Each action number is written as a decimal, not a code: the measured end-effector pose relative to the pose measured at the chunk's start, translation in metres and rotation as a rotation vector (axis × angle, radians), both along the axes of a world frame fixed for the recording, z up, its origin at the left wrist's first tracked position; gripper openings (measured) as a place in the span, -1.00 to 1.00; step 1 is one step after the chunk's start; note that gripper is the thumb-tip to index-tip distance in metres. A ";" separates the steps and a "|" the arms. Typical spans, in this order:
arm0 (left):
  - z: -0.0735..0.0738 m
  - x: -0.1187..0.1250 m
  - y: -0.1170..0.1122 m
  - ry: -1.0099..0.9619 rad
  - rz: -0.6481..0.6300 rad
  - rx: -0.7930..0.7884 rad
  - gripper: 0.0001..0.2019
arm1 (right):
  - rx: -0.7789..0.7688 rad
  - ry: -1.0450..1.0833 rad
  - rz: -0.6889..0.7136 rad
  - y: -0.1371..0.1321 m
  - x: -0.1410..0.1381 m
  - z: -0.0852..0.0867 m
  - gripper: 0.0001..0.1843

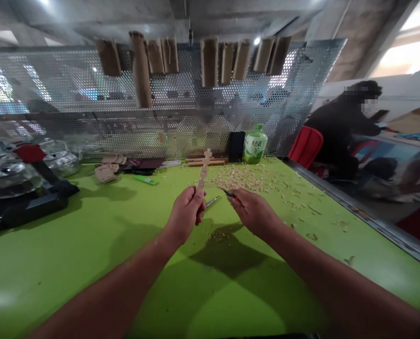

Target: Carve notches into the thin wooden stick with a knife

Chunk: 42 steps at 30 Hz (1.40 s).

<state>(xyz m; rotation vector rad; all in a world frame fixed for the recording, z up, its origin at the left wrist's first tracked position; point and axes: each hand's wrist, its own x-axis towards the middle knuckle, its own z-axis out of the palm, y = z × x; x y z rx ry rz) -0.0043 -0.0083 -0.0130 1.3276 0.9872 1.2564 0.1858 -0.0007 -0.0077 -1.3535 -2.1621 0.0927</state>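
My left hand is closed around the lower shaft of a pale carved wooden cross, which rises out of my fist, tilting slightly right, above the middle of the green desk. My right hand is closed on a small dark-handled craft knife, its tip near the cross but not touching it. Pale wood shavings lie scattered toward the desk's far edge.
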 end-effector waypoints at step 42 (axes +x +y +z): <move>-0.009 0.013 -0.016 0.719 0.135 0.225 -0.71 | 0.025 -0.309 -0.110 -0.029 -0.017 0.009 -0.64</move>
